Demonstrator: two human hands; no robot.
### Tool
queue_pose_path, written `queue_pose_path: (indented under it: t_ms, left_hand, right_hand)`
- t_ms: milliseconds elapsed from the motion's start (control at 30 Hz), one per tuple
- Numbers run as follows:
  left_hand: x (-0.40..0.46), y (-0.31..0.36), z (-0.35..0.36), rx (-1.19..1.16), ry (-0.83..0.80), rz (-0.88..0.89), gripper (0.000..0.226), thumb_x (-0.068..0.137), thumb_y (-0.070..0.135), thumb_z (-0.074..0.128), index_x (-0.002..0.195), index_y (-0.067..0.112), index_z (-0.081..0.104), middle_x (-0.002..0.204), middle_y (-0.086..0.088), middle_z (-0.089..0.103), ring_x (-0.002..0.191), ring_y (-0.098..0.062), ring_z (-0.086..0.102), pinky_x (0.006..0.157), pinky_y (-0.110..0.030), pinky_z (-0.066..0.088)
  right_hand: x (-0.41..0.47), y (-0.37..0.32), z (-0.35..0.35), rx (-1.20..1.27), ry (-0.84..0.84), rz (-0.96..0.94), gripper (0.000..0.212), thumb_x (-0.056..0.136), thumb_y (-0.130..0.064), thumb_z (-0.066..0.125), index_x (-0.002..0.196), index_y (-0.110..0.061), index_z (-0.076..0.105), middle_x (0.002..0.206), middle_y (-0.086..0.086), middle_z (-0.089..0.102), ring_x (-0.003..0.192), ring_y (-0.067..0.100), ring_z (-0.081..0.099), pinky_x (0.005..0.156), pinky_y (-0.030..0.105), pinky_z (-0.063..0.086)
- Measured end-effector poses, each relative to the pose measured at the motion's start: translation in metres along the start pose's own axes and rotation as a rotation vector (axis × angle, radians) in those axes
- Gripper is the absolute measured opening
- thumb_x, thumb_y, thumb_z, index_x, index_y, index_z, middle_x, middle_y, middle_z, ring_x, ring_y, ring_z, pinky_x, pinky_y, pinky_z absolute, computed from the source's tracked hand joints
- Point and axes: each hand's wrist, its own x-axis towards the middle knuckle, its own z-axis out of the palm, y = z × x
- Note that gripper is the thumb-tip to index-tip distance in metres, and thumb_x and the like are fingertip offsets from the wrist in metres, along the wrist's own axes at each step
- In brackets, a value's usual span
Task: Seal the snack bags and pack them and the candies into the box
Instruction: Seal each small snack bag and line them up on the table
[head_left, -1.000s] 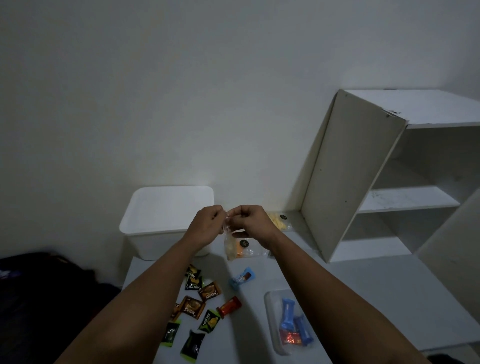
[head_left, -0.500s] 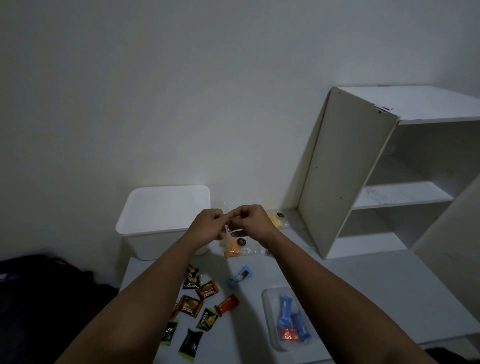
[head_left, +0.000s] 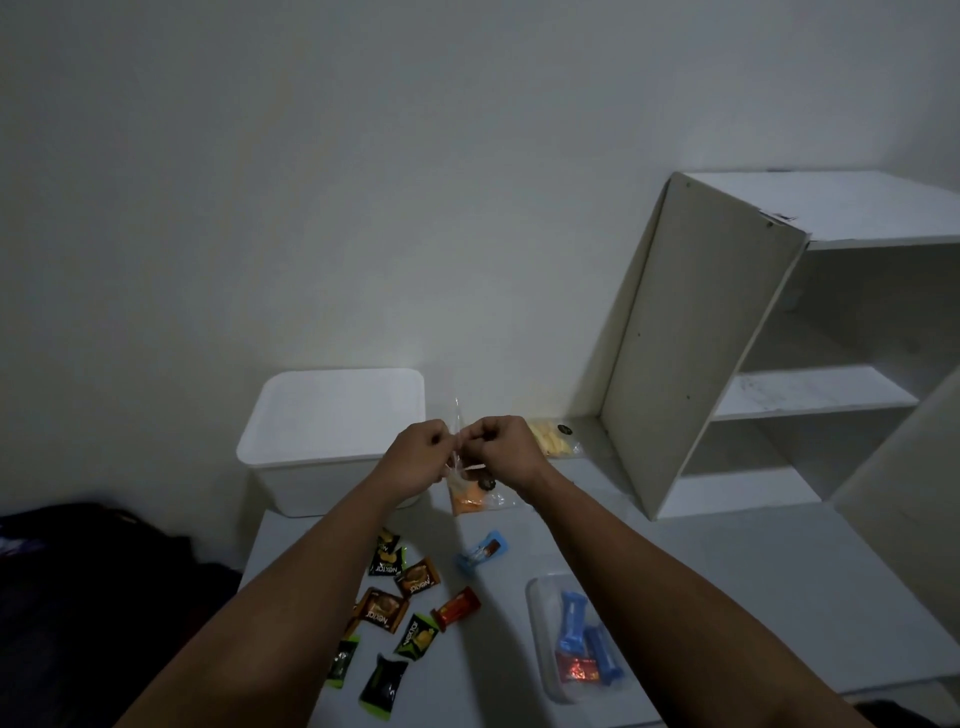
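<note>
1. While the left hand (head_left: 415, 457) and right hand (head_left: 501, 451) pinch shut on its twisted neck, the clear plastic snack bag of orange pieces (head_left: 470, 496) hangs just above the white table (head_left: 727, 582), beside the white lidded plastic box (head_left: 332, 436).
2. Thin, slippery film here; light, and the contents probably crush, so grip the neck, not the belly.
3. A second clear bag of pale yellow snacks (head_left: 551, 444) lies behind.
4. Loose foil-wrapped candies (head_left: 387, 608) wait in front: tiny, crinkly, easy to pinch.
</note>
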Motion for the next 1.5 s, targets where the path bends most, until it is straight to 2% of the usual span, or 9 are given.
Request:
queue_pose_path:
  t_ms: [167, 333, 533, 633, 733, 1000, 1233, 1333, 1500]
  left_hand:
    - [0.002, -0.003, 0.001, -0.019, 0.085, 0.028, 0.025, 0.101, 0.017, 0.046, 0.09, -0.002, 0.057, 0.082, -0.014, 0.068, 0.067, -0.022, 0.067, 0.078, -0.049, 0.06]
    - [0.004, -0.001, 0.003, -0.077, 0.055, -0.024, 0.025, 0.097, 0.025, 0.061, 0.087, 0.002, 0.062, 0.083, -0.014, 0.072, 0.068, -0.024, 0.067, 0.075, -0.046, 0.062]
    - [0.0, -0.002, 0.003, -0.001, -0.001, 0.024, 0.023, 0.1, 0.017, 0.051, 0.078, 0.008, 0.052, 0.083, -0.022, 0.066, 0.066, -0.023, 0.062, 0.073, -0.044, 0.059]
    - [-0.003, -0.002, 0.002, -0.039, -0.071, 0.043, 0.023, 0.103, 0.018, 0.051, 0.086, 0.003, 0.055, 0.081, -0.017, 0.067, 0.067, -0.022, 0.059, 0.07, -0.038, 0.054]
    - [-0.005, -0.003, 0.002, 0.01, -0.15, 0.089, 0.021, 0.102, 0.017, 0.052, 0.082, 0.015, 0.057, 0.079, -0.002, 0.066, 0.066, -0.017, 0.059, 0.07, -0.034, 0.051]
    - [-0.009, 0.002, 0.017, 0.088, -0.093, 0.124, 0.016, 0.097, 0.019, 0.054, 0.085, 0.012, 0.064, 0.085, 0.001, 0.073, 0.057, 0.002, 0.058, 0.07, -0.03, 0.051]
    - [-0.004, 0.004, 0.024, 0.047, -0.016, 0.049, 0.024, 0.091, 0.031, 0.051, 0.079, 0.01, 0.054, 0.082, -0.01, 0.073, 0.079, -0.031, 0.071, 0.083, -0.053, 0.06]
    - [-0.004, 0.006, 0.025, 0.07, -0.013, 0.025, 0.023, 0.096, 0.027, 0.05, 0.075, 0.017, 0.051, 0.082, -0.009, 0.073, 0.079, -0.032, 0.072, 0.082, -0.052, 0.06]
    - [0.0, 0.006, 0.024, 0.099, -0.022, 0.008, 0.023, 0.098, 0.025, 0.047, 0.083, 0.01, 0.056, 0.083, -0.007, 0.073, 0.08, -0.031, 0.072, 0.081, -0.048, 0.057]
  right_hand:
    - [-0.002, -0.008, -0.004, -0.02, -0.103, 0.062, 0.011, 0.088, 0.01, 0.068, 0.098, 0.009, 0.07, 0.078, 0.015, 0.072, 0.058, 0.015, 0.071, 0.052, 0.023, 0.055]
    - [-0.001, -0.005, -0.007, -0.039, -0.034, 0.006, 0.015, 0.084, 0.01, 0.069, 0.099, 0.01, 0.073, 0.09, 0.027, 0.075, 0.073, 0.023, 0.073, 0.066, 0.029, 0.061]
    - [-0.008, -0.003, -0.003, -0.006, -0.027, 0.039, 0.014, 0.091, 0.008, 0.065, 0.103, 0.013, 0.069, 0.081, 0.021, 0.071, 0.056, 0.014, 0.069, 0.051, 0.021, 0.052]
    - [-0.009, -0.001, -0.01, -0.024, -0.013, 0.043, 0.014, 0.095, 0.001, 0.063, 0.104, 0.008, 0.071, 0.09, 0.023, 0.074, 0.07, 0.021, 0.075, 0.062, 0.034, 0.063]
    - [-0.007, 0.0, -0.016, -0.048, 0.011, 0.052, 0.014, 0.098, -0.007, 0.062, 0.104, 0.001, 0.072, 0.097, 0.023, 0.076, 0.086, 0.032, 0.078, 0.08, 0.053, 0.064]
    - [-0.004, -0.01, -0.028, -0.253, -0.009, -0.012, 0.013, 0.102, -0.013, 0.06, 0.094, -0.006, 0.068, 0.096, 0.022, 0.075, 0.073, 0.023, 0.075, 0.072, 0.049, 0.063]
    - [0.002, -0.002, -0.022, -0.253, 0.01, -0.021, 0.014, 0.102, -0.012, 0.058, 0.095, -0.002, 0.067, 0.094, 0.021, 0.075, 0.07, 0.023, 0.077, 0.072, 0.061, 0.06]
    - [0.005, 0.002, -0.019, -0.227, 0.011, -0.011, 0.017, 0.102, -0.012, 0.057, 0.098, 0.001, 0.066, 0.092, 0.021, 0.075, 0.071, 0.026, 0.078, 0.072, 0.065, 0.059]
    - [0.013, 0.004, -0.02, -0.225, 0.0, -0.007, 0.016, 0.102, -0.012, 0.058, 0.095, 0.0, 0.066, 0.093, 0.022, 0.075, 0.069, 0.026, 0.076, 0.071, 0.065, 0.058]
